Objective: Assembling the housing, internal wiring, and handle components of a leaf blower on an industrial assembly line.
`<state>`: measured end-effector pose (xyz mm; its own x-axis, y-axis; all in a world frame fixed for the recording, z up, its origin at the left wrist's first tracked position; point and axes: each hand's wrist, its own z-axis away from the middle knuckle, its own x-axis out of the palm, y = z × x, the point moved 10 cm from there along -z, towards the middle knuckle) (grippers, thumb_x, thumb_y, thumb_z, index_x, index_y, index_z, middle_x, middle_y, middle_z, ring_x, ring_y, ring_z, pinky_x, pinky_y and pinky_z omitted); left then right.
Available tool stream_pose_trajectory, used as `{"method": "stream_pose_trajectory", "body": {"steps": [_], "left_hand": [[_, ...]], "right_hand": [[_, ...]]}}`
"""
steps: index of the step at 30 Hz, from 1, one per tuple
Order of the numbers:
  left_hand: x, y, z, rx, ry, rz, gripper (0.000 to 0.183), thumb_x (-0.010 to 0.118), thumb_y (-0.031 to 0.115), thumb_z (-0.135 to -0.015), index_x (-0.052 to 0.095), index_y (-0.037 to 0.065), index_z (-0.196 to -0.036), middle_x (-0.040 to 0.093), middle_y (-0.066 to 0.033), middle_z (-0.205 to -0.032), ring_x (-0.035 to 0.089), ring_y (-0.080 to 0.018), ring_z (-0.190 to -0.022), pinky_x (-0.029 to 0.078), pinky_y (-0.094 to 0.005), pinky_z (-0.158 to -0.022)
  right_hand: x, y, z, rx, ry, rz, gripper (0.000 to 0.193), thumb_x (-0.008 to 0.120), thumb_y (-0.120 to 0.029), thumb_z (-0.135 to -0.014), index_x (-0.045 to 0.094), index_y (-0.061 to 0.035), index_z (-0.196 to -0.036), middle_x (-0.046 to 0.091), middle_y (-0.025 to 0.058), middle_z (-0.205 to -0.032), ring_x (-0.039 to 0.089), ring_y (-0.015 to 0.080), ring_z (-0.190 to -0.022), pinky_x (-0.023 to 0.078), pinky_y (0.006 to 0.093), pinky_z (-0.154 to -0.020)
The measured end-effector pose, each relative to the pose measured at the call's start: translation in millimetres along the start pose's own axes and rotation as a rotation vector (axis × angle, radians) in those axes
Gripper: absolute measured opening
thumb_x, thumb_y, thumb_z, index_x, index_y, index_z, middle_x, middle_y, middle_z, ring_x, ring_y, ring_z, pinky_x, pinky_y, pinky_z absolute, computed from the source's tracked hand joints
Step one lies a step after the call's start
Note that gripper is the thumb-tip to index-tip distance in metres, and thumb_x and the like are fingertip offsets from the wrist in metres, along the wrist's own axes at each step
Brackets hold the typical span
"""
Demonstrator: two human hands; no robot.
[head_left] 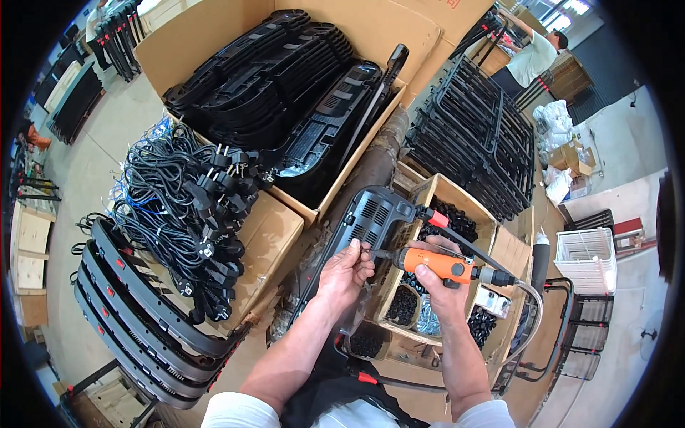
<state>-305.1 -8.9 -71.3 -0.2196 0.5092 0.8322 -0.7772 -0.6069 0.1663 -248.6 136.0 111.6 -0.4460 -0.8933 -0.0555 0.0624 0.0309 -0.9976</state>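
Observation:
My right hand (444, 291) is wrapped round an orange air screwdriver (446, 267), held level with its bit pointing left. A hose (536, 303) curves away from the tool's rear end. At the bit's tip, my left hand (344, 273) has its thumb and fingers pinched together; whatever small piece they hold is too small to make out. Just beyond both hands lies a long black plastic housing with vent slots (369, 217). A black tube with a red end piece (437, 218) runs from near the housing's far end towards the right.
A wooden parts box (487, 214) holds black fittings and silver screws (428, 318). Black covers (271, 71) fill a carton (437, 36) ahead. Plugged cables (168, 192) and stacked curved grey-black parts (135, 314) lie left. Black frames (474, 121) stand far right, near another person (531, 60).

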Motion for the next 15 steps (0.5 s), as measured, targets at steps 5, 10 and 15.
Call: {"method": "stream_pose_trajectory", "body": {"steps": [5, 10, 15], "left_hand": [[5, 7, -2, -0.026, -0.008, -0.069, 0.027, 0.065, 0.029, -0.108, 0.068, 0.002, -0.114, 0.067, -0.0021, -0.09, 0.066, -0.0144, -0.076, 0.06, -0.0274, -0.071], [7, 5, -5, -0.049, -0.05, -0.058, 0.026, 0.065, 0.027, -0.108, 0.069, 0.003, -0.115, 0.066, -0.0009, -0.09, 0.064, -0.0126, -0.077, 0.058, -0.0254, -0.072], [13, 2, -7, -0.064, -0.084, 0.002, 0.026, 0.065, 0.029, -0.108, 0.069, 0.004, -0.115, 0.063, 0.0015, -0.088, 0.059, -0.0107, -0.077, 0.05, -0.0223, -0.07]], "right_hand": [[1, -3, -6, 0.011, 0.013, -0.008, 0.056, 0.079, -0.006, -0.089, 0.053, 0.0034, -0.138, 0.073, 0.0209, -0.128, 0.069, 0.0252, -0.121, 0.053, 0.0402, -0.109], [5, -10, -13, 0.008, -0.014, 0.027, 0.056, 0.079, -0.006, -0.089, 0.054, 0.0038, -0.138, 0.073, 0.0213, -0.127, 0.07, 0.025, -0.118, 0.053, 0.0398, -0.108], [11, -12, -23, 0.045, -0.043, 0.009, 0.055, 0.08, -0.008, -0.09, 0.055, 0.0042, -0.138, 0.073, 0.0211, -0.127, 0.069, 0.0246, -0.118, 0.054, 0.0396, -0.107]]}}
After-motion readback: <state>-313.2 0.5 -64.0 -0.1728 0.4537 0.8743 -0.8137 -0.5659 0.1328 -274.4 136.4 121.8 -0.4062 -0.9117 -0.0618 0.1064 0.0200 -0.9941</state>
